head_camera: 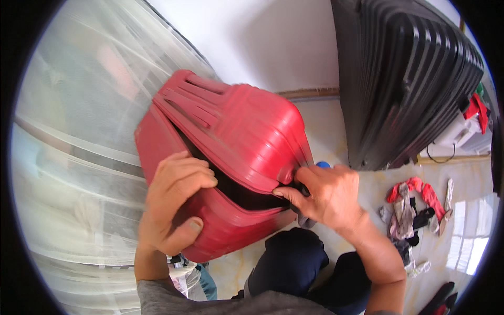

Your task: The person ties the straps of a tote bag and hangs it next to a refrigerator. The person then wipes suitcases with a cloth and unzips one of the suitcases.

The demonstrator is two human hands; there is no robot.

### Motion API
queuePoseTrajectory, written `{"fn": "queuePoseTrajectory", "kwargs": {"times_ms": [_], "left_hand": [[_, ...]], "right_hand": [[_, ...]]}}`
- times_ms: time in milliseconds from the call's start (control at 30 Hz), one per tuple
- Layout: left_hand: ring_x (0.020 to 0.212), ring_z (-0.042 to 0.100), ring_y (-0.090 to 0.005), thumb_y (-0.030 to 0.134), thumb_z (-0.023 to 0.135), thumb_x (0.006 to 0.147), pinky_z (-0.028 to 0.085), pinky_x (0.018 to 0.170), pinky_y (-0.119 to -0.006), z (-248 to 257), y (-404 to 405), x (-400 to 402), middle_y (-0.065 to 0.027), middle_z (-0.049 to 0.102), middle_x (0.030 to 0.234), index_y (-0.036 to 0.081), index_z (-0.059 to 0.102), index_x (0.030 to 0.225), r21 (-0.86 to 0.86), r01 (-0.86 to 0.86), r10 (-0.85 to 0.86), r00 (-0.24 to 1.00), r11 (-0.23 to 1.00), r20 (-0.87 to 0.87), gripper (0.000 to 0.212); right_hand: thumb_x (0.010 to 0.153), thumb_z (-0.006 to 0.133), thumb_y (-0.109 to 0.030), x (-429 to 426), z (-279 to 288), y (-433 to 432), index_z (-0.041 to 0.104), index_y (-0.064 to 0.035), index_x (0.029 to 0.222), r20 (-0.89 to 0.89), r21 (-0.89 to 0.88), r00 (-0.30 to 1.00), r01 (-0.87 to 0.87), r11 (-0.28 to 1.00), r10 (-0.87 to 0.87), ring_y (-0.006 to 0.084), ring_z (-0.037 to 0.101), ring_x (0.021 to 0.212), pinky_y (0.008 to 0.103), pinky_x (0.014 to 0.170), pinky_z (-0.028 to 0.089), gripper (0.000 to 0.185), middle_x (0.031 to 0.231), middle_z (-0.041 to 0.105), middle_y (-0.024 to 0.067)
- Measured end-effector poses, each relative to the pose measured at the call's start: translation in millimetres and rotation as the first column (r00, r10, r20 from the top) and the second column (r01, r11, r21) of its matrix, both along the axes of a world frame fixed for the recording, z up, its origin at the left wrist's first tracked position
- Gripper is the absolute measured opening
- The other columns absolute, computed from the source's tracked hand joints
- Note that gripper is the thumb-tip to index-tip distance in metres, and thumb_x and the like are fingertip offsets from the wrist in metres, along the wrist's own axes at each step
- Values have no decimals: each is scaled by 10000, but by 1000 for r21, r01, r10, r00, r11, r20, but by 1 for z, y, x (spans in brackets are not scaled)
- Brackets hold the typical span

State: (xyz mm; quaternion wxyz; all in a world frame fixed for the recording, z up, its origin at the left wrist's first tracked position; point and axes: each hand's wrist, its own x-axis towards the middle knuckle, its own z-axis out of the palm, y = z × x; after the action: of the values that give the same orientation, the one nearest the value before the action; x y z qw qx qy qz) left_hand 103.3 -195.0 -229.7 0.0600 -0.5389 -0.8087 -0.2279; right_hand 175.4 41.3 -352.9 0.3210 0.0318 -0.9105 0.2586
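A red hard-shell suitcase (260, 126) stands tilted before me, its two halves parted along a dark gap. My left hand (177, 201) is at the near shell, with thumb and fingers spread beside the gap; whether it presses on the shell is hard to tell. At the right corner, my right hand (327, 193) pinches the edge of the upper shell between thumb and curled fingers. A small blue object (323, 164) shows just behind that hand. The suitcase's inside is too dark to make out.
Sheer white netting (78, 169) hangs along the left. A large black ribbed suitcase (405, 78) stands at the upper right, by the white wall (275, 43). Socks and small garments (409, 216) lie on the tiled floor at right. My knees (291, 260) are below the red suitcase.
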Motion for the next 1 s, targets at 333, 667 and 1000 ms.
{"fn": "queuePoseTrajectory", "kwargs": {"times_ms": [333,667,1000], "left_hand": [[1003,569,-359,435,479,669,268,1028,-481,-9,7,13,-201,618,964,-30,563,892,91,-198,190,978,976,82,523],[1145,488,-364,488,456,766,223,1065,-478,-9,15,-8,-240,556,1134,-66,537,1035,6,-125,124,990,992,73,621],[1271,376,-356,497,447,787,192,1081,-447,-10,20,-28,-234,488,1252,-75,492,1147,-19,-158,159,968,987,193,677]], "right_hand": [[769,563,-251,15,-89,31,657,-145,1074,810,-93,531,-302,949,248,334,634,812,424,735,489,336,796,665,155],[808,633,-371,22,-141,-18,688,-134,872,434,-608,853,40,793,289,296,650,760,397,669,506,252,810,681,98],[823,635,-214,14,-141,-4,609,-59,834,324,-869,758,2,495,566,112,530,704,275,714,438,157,734,612,26]]}}
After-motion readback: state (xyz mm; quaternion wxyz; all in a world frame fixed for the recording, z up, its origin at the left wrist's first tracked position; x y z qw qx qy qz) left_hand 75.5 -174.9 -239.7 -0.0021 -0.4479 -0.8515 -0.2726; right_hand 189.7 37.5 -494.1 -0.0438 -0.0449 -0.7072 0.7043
